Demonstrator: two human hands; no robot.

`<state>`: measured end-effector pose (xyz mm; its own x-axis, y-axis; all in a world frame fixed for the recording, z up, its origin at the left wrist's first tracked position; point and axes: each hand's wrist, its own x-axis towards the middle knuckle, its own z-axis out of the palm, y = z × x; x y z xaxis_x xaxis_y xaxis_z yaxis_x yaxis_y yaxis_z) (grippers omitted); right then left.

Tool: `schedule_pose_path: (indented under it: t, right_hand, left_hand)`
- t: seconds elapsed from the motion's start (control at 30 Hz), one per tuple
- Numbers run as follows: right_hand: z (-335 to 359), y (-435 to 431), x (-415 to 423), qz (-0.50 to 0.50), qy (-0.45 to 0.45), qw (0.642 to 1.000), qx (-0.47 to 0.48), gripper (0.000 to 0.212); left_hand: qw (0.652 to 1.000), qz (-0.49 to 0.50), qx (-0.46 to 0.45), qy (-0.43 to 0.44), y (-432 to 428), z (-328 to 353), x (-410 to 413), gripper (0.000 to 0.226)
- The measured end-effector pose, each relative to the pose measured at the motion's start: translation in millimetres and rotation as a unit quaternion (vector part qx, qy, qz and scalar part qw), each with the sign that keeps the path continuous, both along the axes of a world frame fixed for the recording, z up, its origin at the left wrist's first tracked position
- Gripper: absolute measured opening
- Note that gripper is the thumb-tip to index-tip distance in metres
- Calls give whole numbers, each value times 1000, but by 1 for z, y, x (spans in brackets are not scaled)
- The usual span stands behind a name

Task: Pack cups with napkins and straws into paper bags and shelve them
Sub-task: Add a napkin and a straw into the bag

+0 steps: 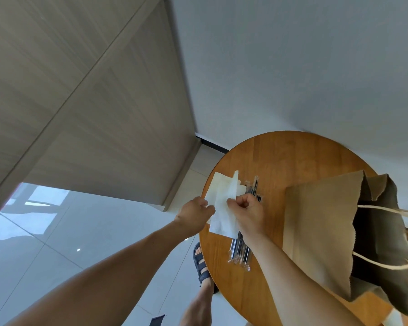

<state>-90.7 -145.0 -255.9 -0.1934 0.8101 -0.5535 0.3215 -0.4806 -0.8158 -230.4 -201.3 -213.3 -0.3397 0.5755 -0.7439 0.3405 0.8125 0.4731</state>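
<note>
At left edge of round wooden table (pixel 280 156): white paper napkins (pixel 219 194) over clear-wrapped dark straws (pixel 242 250).
Right side: brown paper bag (pixel 316 220) lying open-mouthed.
Left hand (pixel 193 215): curled, holding napkins' edge.
Right hand (pixel 247 212): pinching raised napkin fold.

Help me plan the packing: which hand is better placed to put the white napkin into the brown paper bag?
Right. The right hand pinches the white paper napkin and lies nearer the open brown paper bag; the left hand holds the napkin's far edge.
</note>
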Motion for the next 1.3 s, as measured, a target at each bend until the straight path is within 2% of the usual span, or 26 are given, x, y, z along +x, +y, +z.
schedule_pose_path:
  t: [0.07, 0.13, 0.2, 0.27, 0.33, 0.4, 0.47, 0.53, 0.63, 0.8, 0.9, 1.07, 1.23, 1.3]
  right_hand:
    - [12, -1, 1, -34, 92, 993, -64, 22]
    - [21, -5, 5, -47, 151, 981, -115, 23]
    - [24, -10, 12, -49, 165, 976, -131, 22]
    - [21, -15, 24, -59, 141, 982, -114, 24]
    - [11, -20, 39, -68, 78, 992, -75, 23]
    - [-3, -24, 54, -42, -68, 997, -10, 19]
    - [-20, -26, 66, 4, -223, 975, 27, 10]
    - [-34, -28, 73, 60, -311, 949, 16, 18]
    - [-47, -29, 75, 128, -372, 919, -3, 21]
    - [-51, -27, 69, 164, -397, 903, -11, 25]
    - [-45, -26, 67, 157, -384, 910, -21, 12]
    - [-30, -24, 67, 59, -294, 953, -33, 14]
    - [19, -16, 63, 1, -126, 992, 3, 25]
    - [49, -6, 60, 7, -86, 996, 27, 21]
  left_hand:
    - [989, 110, 14, -98, 3, -1, 1, 36]
    - [960, 203, 6, -195, 6, 0, 3, 39]
    - [943, 240, 7, -229, 7, -1, 4, 37]
    - [945, 244, 20, -217, 8, -3, 6, 31]
    - [957, 227, 19, -177, 7, -4, 10, 25]
    - [971, 189, 13, -148, 4, -4, 14, 18]
    - [977, 163, 11, -136, 2, -4, 17, 18]
    - [980, 153, 9, -125, 1, -5, 20, 22]
    - [984, 143, 8, -109, 1, -5, 26, 25]
    - [987, 131, 7, -93, 2, -4, 35, 30]
    - [987, 129, 9, -91, 3, -2, 39, 31]
    - [986, 142, 18, -89, 7, 5, 43, 31]
    - [985, 134, 47, -101, 15, 31, 54, 33]
    - [984, 131, 58, -106, 21, 47, 58, 24]
